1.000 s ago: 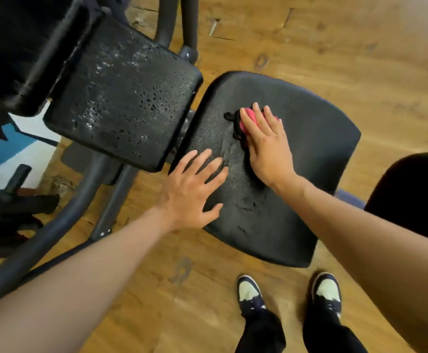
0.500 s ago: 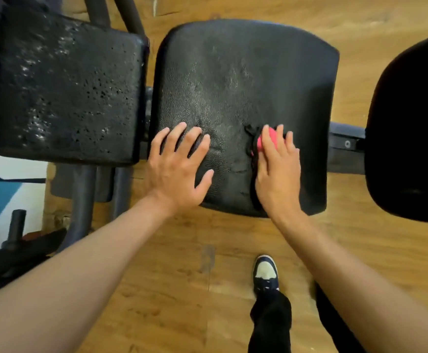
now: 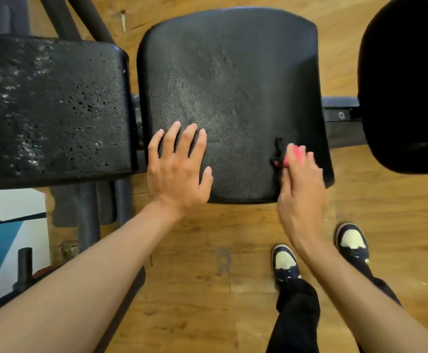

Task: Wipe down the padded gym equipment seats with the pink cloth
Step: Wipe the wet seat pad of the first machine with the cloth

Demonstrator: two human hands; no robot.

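**Wiping the near right corner of the middle seat**

The seat [image 3: 233, 93] is the landmark here: a black padded pad in the middle, over the wooden floor [image 3: 202, 276].

The left hand [image 3: 178, 169] lies flat on the near left part of the seat. Its fingers are straight and a little spread, the thumb out to the side. It holds nothing. I judge that it is there to steady the pad and to carry some body weight during the wiping.

The right hand [image 3: 300, 184] is at the near right corner of the seat and presses the cloth [image 3: 293, 155] down on the padding. The fingers lie together over the cloth, so only a pink part and a dark fringe show beyond the fingertips. If they curl round it I cannot tell; the view is blurred there.

Left of the seat is a second pad [image 3: 52, 108] with a worn, cracked surface. Right of the seat, a third pad [image 3: 406, 85] is partly in view. Both probably wait for wiping.
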